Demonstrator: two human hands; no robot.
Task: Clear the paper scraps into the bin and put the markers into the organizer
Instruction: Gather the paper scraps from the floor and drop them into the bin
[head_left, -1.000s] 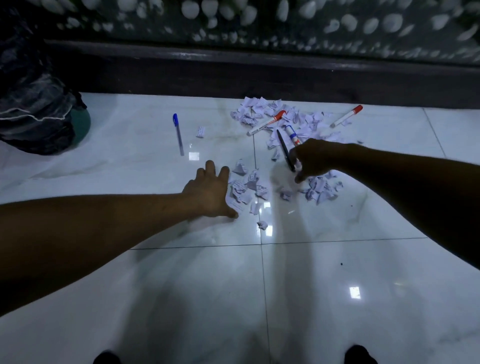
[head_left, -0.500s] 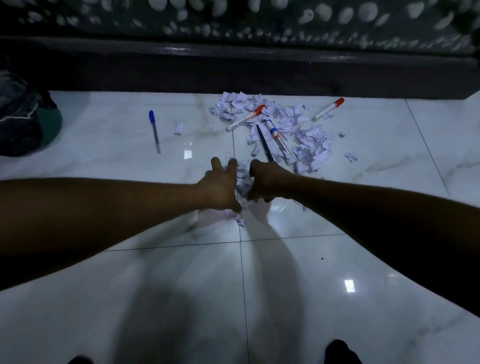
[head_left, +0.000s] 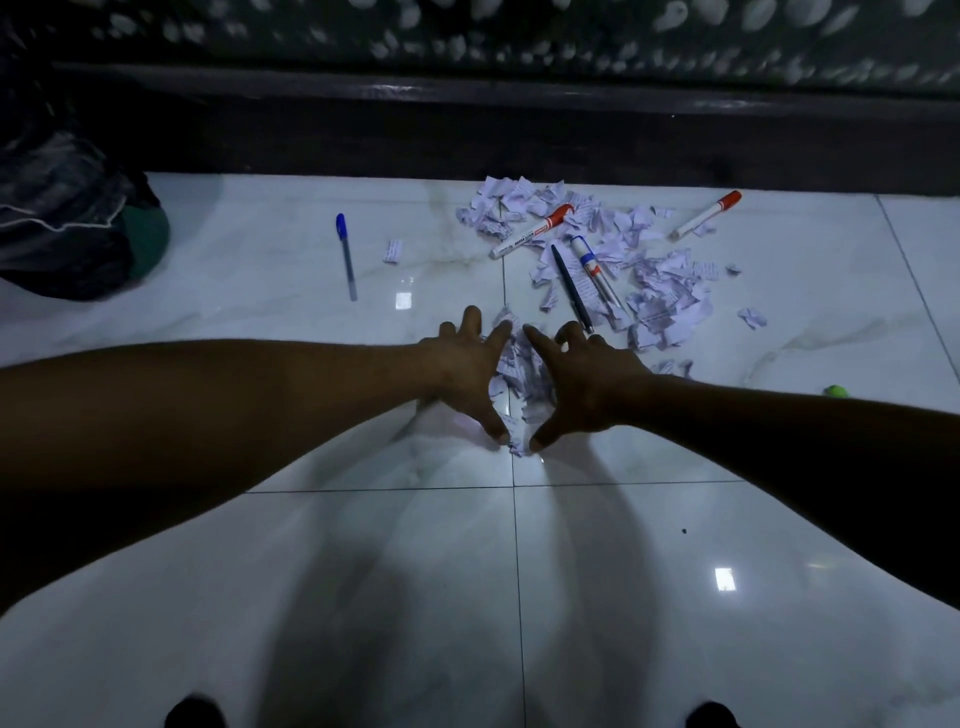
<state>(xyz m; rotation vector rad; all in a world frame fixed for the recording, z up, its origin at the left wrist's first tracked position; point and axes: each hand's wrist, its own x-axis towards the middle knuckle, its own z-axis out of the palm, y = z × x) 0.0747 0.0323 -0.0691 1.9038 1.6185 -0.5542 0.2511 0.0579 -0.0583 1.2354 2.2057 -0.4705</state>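
Note:
My left hand (head_left: 470, 371) and my right hand (head_left: 579, 387) lie on the white tiled floor, fingers spread, cupped around a small heap of paper scraps (head_left: 517, 371) between them. Beyond my hands a larger spread of torn scraps (head_left: 657, 291) covers the floor. In it lie an orange-capped marker (head_left: 530, 231), a black pen (head_left: 571, 288) and a blue-banded white marker (head_left: 595, 267). A second orange-capped marker (head_left: 706, 214) lies to the right. A blue-capped pen (head_left: 345, 254) rests alone at the left, with one scrap (head_left: 393, 251) beside it.
A bin lined with a dark bag (head_left: 67, 218) stands at the far left. A dark low wall base (head_left: 467, 130) runs along the back edge of the floor. A small green object (head_left: 835, 391) lies at the right. My two shoe tips show at the bottom.
My hands came together from apart, sweeping loose scraps into one heap between them. My right hand left the area by the black pen. The fingers now spread wider around the heap.

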